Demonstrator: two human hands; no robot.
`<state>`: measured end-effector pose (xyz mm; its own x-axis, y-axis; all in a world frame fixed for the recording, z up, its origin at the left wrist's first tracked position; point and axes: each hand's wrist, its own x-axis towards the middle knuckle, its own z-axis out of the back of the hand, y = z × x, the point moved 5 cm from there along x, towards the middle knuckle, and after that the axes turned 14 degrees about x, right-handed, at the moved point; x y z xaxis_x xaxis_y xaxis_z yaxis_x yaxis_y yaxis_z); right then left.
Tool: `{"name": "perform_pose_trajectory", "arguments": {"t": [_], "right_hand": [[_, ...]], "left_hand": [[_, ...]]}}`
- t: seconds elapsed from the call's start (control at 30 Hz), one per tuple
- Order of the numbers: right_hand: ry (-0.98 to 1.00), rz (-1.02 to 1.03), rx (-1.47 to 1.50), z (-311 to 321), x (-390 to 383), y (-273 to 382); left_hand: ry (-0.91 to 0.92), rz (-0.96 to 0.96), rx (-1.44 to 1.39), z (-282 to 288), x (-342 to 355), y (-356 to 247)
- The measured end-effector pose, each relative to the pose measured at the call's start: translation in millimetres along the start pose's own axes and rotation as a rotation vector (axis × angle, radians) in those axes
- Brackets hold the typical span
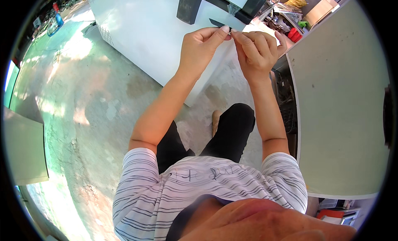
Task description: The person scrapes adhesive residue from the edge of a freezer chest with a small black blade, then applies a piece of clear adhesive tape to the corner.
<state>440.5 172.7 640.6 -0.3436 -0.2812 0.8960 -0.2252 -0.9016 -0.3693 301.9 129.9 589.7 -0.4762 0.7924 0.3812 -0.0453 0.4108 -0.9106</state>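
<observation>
1. Strip (216, 23): thin and dark, it lies at the fingertips, slanting down to the right, its pointed far end sticking out past the left thumb and forefinger.
2. Left hand (199, 44): thumb and forefinger are pinched together on the strip, the thumb hiding part of its length.
3. Right hand (258, 54): thumb and forefinger meet in a pinch at the strip's near end, where a small dark bit shows between the two hands; the other fingers are loosely bent, clear of it.
4. The fingertips of both hands are almost touching.
5. Below the strip is a white cabinet (141, 29); how high above it the strip sits, I cannot tell.
6. A dark block (189, 8) stands on the cabinet, just left of the strip's far end.
</observation>
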Motion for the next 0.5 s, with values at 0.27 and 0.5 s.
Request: {"name": "perform_pose_trajectory", "arguments": {"t": [0.27, 0.5], "right_hand": [[0.102, -0.722, 0.453, -8.6, -2.9, -4.3], [0.22, -1.224, 0.901, -47.8, -22.6, -1.9]], "left_hand": [[0.098, 0.086, 0.183, 30.1, 35.0, 14.5], [0.056, 0.126, 0.16, 32.7, 58.9, 7.5]]}}
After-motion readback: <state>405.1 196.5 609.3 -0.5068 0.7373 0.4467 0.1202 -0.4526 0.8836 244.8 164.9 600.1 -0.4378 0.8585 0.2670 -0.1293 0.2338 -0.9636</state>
